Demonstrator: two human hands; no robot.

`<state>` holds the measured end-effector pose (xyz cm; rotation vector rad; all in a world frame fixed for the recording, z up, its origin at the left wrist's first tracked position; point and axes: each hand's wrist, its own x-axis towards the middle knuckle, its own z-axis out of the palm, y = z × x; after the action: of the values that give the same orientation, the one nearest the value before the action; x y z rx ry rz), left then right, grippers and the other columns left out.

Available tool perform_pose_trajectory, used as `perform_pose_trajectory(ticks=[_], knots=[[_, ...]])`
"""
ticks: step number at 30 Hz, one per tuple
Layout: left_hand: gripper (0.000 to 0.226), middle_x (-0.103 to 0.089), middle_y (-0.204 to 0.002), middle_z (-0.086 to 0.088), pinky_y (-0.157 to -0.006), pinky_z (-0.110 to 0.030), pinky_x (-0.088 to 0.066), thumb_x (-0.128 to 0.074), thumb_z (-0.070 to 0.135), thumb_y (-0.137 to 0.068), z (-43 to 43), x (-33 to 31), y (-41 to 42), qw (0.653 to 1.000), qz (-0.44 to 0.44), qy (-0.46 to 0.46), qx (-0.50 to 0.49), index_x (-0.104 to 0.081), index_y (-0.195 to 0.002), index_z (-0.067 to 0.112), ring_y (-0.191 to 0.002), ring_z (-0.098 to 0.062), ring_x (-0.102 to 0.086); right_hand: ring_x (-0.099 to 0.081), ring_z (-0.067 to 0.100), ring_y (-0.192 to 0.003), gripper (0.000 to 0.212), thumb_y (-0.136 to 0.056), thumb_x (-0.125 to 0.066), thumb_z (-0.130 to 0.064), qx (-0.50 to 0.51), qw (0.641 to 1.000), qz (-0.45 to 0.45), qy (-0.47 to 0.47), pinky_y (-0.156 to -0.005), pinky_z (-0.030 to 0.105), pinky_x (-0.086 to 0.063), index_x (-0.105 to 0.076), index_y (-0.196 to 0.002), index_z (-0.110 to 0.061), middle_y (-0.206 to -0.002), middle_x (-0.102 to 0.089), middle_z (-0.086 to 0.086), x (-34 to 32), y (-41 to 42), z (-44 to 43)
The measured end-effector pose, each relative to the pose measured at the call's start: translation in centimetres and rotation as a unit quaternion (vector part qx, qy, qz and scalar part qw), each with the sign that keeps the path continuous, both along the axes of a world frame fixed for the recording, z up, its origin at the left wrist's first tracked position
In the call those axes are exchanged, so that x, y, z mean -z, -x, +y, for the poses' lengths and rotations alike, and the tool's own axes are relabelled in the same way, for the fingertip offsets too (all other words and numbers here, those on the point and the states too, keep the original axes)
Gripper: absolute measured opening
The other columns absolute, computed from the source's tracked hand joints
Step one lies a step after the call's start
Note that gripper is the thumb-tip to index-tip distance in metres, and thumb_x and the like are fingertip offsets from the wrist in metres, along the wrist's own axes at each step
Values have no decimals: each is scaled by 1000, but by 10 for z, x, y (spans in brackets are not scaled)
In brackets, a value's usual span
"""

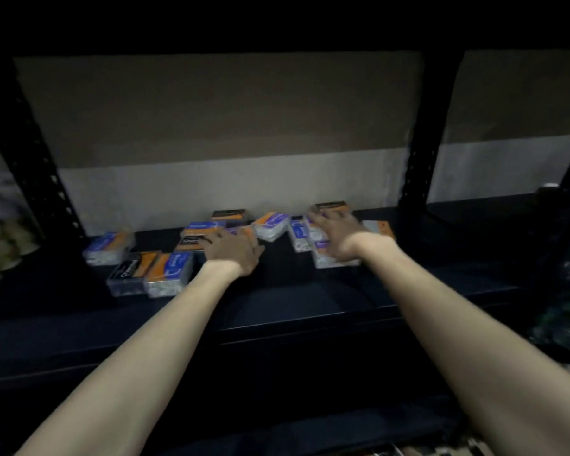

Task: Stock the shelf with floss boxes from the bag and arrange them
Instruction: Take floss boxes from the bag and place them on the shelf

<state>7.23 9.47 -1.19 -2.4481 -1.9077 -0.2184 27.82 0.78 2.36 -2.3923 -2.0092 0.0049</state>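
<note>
I see about a dozen clear plastic floss boxes with orange-and-blue labels (168, 274) scattered on the dark metal shelf (310, 301), unsorted. My left hand (234, 251) and right hand (336, 238) rest spread flat on boxes mid-shelf, gripping nothing I can tell. Arranging remains.

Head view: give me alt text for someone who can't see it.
Both hands reach onto a dark shelf, the left hand and right hand each resting on scattered floss boxes. The boxes lie unaligned along the back, against a pale wall.
</note>
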Motion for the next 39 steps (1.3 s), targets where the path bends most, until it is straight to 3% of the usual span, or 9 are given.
perform_pose_trajectory(ticks=[8,13,15,19,22,26,30,34,39], knots=[[62,-22,-158,-11,-112,-66,-13,-51,41,-96,-33,-39,18,989,86,84,80,-28,-149,16,-147,-35,-9,-49,33,-130,64,-86,-67,-33,13,1000,15,15,-106,39,-43,-43,-145,-25,-146,-50,10,-29,10,-8],[92,-36,-154,-14,-114,-57,-21,-50,74,-81,-70,-35,16,990,87,51,97,-33,-147,14,-142,-40,-28,-53,36,-121,71,-75,-73,-32,8,991,80,-104,-100,41,-48,-44,-139,-24,-133,-53,15,-36,37,-47],[80,-46,-144,-18,-109,-55,-28,-59,61,-83,-86,-27,10,991,70,0,113,-37,-143,12,-134,-41,-40,-61,33,-113,72,-66,-78,-36,-8,989,111,-102,-95,41,-53,-53,-131,-19,-126,-62,13,-49,49,-68],[61,-45,-135,-20,-100,-53,-43,-59,46,-84,-133,-30,27,988,-43,22,148,-43,-133,13,-122,-47,-48,-66,21,-84,50,-64,-86,-15,-56,964,237,104,-76,47,-61,-67,-110,-13,-99,-68,10,-68,75,-122],[52,-39,-125,-16,-80,-49,-43,-61,42,-84,-192,-27,63,985,6,-28,168,-39,-121,13,-113,-43,-47,-69,18,-83,60,-58,-86,1,-112,916,300,243,-82,53,-58,-63,-114,-8,-98,-68,11,-54,91,-152],[53,-29,-119,-9,-69,-42,-36,-66,33,-80,-251,20,107,980,117,52,155,-31,-116,17,-107,-36,-46,-66,22,-96,50,-69,-80,6,-106,899,252,343,-86,53,-57,-61,-110,-15,-108,-67,8,15,117,-150],[55,-28,-126,-11,-75,-42,-44,-67,27,-81,-224,107,110,970,93,204,96,-35,-125,17,-109,-36,-44,-64,25,-106,51,-67,-86,-11,-71,888,150,429,-86,45,-58,-61,-111,-17,-115,-66,8,106,164,-123],[58,-25,-132,-14,-77,-41,-47,-67,28,-86,-199,228,117,946,60,315,40,-33,-130,13,-117,-39,-40,-65,25,-90,45,-57,-92,-24,-62,904,106,410,-74,37,-56,-58,-85,-13,-104,-67,8,224,200,-105],[48,-35,-132,-14,-91,-50,-50,-64,15,-84,-221,355,151,920,15,389,-40,-44,-127,11,-118,-38,-45,-57,29,-108,57,-79,-76,-38,-31,918,152,364,-86,37,-48,-50,-122,-12,-126,-57,10,370,212,-142]])
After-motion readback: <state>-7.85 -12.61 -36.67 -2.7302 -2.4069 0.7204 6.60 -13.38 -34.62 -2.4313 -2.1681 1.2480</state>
